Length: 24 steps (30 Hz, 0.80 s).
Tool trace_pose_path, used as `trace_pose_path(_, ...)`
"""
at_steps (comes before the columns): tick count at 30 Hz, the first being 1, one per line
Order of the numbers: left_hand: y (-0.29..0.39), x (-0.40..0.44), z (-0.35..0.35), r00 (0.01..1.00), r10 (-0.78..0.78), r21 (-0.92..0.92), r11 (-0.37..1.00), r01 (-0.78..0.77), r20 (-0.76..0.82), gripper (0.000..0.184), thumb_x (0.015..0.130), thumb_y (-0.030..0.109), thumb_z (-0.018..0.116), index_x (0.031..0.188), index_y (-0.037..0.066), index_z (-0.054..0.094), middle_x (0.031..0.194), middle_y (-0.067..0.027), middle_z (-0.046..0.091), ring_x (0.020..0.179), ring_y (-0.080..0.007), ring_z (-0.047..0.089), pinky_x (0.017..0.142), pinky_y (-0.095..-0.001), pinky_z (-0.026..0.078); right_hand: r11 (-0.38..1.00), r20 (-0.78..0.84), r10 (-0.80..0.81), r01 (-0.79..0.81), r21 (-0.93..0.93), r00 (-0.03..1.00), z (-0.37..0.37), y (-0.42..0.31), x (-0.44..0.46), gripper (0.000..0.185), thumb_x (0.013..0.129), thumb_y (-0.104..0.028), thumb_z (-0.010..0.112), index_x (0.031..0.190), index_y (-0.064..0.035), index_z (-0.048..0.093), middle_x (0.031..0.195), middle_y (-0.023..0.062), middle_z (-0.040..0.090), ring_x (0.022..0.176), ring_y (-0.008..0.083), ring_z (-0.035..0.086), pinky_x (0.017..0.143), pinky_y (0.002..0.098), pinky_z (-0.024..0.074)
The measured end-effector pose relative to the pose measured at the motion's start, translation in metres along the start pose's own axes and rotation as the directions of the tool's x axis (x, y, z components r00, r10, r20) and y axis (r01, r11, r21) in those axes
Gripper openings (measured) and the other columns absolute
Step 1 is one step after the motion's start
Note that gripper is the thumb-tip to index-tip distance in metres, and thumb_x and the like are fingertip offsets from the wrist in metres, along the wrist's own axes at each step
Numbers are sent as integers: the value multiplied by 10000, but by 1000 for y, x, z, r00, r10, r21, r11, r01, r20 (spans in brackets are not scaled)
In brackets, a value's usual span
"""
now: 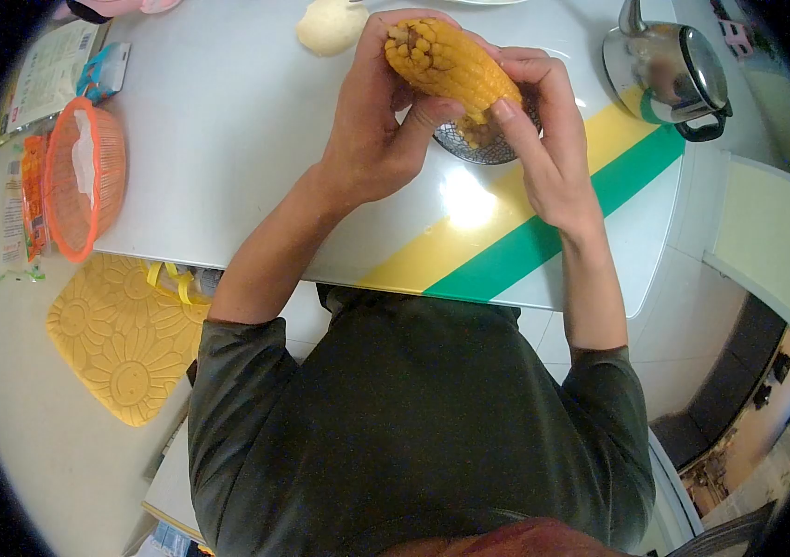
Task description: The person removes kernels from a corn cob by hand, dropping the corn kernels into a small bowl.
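A yellow corn cob [455, 67] is held up between both hands, tilted with one end toward the upper left. My left hand [381, 111] wraps round its left end, thumb along the lower side. On the other end, my right hand [548, 121] grips with the thumb pressed on the kernels near the lower tip. Below the cob, partly hidden by it and the hands, a dark patterned glass bowl [476, 148] stands on the table; yellowish bits show in it, too covered to make out fully.
The white table [228, 167] has yellow and green stripes. A pale round bun-like thing [331, 26] lies beyond my left hand. A glass pot [669, 79] stands far right. An orange basket [114, 176] and several packets [51, 79] sit at the left edge. A yellow cushion [125, 343] is below.
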<state>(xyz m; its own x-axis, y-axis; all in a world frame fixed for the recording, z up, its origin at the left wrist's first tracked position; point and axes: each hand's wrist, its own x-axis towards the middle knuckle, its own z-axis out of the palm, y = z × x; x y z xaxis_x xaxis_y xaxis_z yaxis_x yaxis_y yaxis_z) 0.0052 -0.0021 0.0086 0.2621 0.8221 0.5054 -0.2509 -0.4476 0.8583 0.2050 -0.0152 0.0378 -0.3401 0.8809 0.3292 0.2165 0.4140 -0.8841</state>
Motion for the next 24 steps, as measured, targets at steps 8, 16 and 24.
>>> trace_pose_path(8, 0, 2, 1, 999, 46, 9, 999, -46, 14, 482, 1022, 168, 629, 1366, -2, 337, 1295, -205, 563, 1195, -270, 607, 1036, -409, 510, 998, -15, -15, 14, -65, 1000, 2, 3, -2, 320, 951, -26, 557, 1258, 5, 472, 1225, 177, 571, 1122, 288, 599, 1018, 376, 469)
trace_pose_path(16, -3, 8, -4, 991, 135, 41, 990, -134, -15, 455, 1020, 126, 618, 1353, 4, 333, 1265, -210, 587, 1149, -274, 624, 1017, -417, 520, 998, 29, -6, 8, -63, 1000, -6, 0, 1, 362, 995, -87, 586, 1342, -1, 531, 1326, 135, 567, 1211, 232, 574, 1059, 355, 444)
trace_pose_path(24, 2, 10, -4, 986, 158, -23, 987, -160, -48, 454, 1021, 86, 604, 1364, -5, 321, 1290, -236, 573, 1195, -286, 610, 1016, -409, 538, 980, -150, -87, 58, -189, 985, -24, 0, 5, 97, 931, -43, 705, 989, 27, 738, 914, 94, 729, 852, 197, 679, 772, 292, 525)
